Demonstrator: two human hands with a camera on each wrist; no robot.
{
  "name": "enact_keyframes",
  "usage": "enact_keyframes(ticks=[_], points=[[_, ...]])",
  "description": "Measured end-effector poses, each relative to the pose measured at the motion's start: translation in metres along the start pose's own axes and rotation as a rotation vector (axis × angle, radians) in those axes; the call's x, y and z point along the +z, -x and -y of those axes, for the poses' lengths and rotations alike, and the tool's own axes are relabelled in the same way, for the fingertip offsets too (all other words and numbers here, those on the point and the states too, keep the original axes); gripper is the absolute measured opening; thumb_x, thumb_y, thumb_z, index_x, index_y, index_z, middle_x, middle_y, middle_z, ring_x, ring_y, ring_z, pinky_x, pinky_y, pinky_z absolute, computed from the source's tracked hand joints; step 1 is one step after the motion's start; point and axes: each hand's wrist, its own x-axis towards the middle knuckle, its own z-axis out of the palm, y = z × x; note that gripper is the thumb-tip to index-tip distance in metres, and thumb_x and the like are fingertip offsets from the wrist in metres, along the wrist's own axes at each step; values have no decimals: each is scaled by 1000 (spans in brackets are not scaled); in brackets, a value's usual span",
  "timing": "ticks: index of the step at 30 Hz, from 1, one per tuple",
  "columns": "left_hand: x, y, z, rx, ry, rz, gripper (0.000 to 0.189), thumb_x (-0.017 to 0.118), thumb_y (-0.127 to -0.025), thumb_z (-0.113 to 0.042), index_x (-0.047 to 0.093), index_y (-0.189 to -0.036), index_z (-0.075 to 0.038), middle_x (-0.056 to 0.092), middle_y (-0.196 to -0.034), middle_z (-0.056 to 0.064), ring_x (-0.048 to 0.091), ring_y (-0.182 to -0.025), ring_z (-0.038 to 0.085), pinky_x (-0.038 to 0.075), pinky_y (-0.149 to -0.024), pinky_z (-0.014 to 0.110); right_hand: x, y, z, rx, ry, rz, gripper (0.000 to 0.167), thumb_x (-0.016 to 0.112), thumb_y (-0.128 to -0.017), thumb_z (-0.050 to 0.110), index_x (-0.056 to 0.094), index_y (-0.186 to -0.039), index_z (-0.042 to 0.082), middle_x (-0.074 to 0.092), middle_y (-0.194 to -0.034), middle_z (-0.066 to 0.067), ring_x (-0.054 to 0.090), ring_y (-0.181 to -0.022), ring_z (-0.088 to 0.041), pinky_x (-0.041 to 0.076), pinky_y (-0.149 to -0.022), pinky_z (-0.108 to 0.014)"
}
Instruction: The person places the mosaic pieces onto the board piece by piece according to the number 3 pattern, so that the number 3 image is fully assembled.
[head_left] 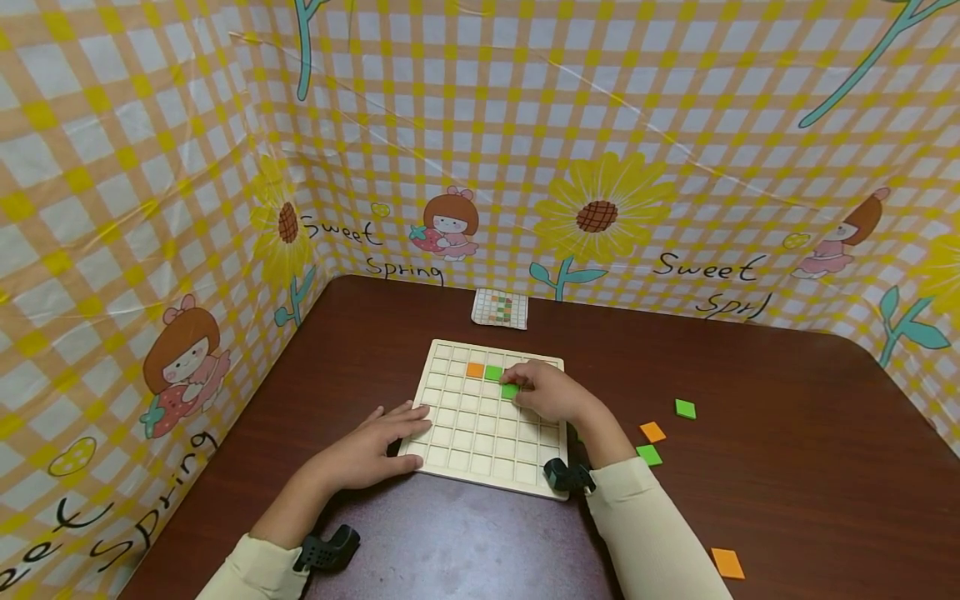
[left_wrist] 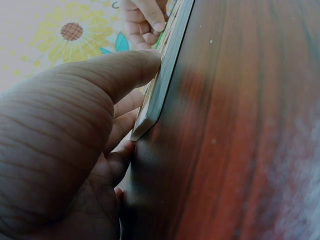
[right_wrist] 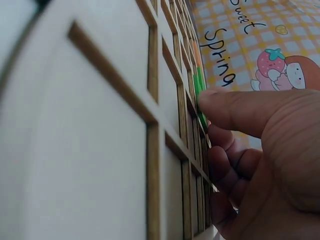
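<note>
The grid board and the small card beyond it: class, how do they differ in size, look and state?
The board is larger; the card is smaller.
The board holds separate pieces, including an orange tile beside a green tile; the card's coloured squares look printed.
The left hand touches the board; the card is untouched.
Both show a grid.

Head view: grid board (head_left: pixel 483 418), upper-R cells partly hidden by R hand (head_left: pixel 551 392); pattern card (head_left: pixel 499 309) too sm. to read; sleeves (head_left: pixel 652 533) cut off at btm edge.
</note>
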Motion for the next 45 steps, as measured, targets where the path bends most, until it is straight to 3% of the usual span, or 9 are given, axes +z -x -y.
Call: enact_keyframes(ticks=[8,18,25,34,45], points=[[1,0,1,2,-6,2,58,66,-97,-28,48,-147,-4,35,-158,7,19,-149,30,3,-117,60,-8,21,0,27,-39,-62,28,59,-99,6,63,-126,3,57,-126,-13,53,-115,-32,46,-95,-50],[0,2,1,1,-4,4,59,66,-97,-29,48,-147,-4,34,-158,8,18,-149,31,3,-116,60,-26,57,-16,59,24,-109,29,63,-98,11,62,-126,4,57,-117,-11,52,-104,-28,46,-85,-45],[2,3,1,9,-8,-6,58,66,-97,-29,48,-147,-3,36,-157,10,20,-148,33,5,-116,62,-34,80,-24,79,64,-51,32,66,-95,8,60,-125,0,60,-116,-11,56,-106,-29,48,-89,-48],[2,2,-1,19,-2,-2,59,66,-98,-30,48,-146,-2,36,-157,12,20,-148,34,5,-115,63,-35,101,-33,87,87,9,33,69,-93,12,62,-125,6,59,-112,-5,54,-103,-26,47,-87,-45],[2,0,-1,17,-5,-4,59,66,-98,-29,48,-147,-3,35,-158,10,19,-149,32,3,-116,61,-34,101,-41,1,129,32,35,66,-89,-1,62,-124,4,56,-108,-4,51,-101,-25,47,-85,-44]])
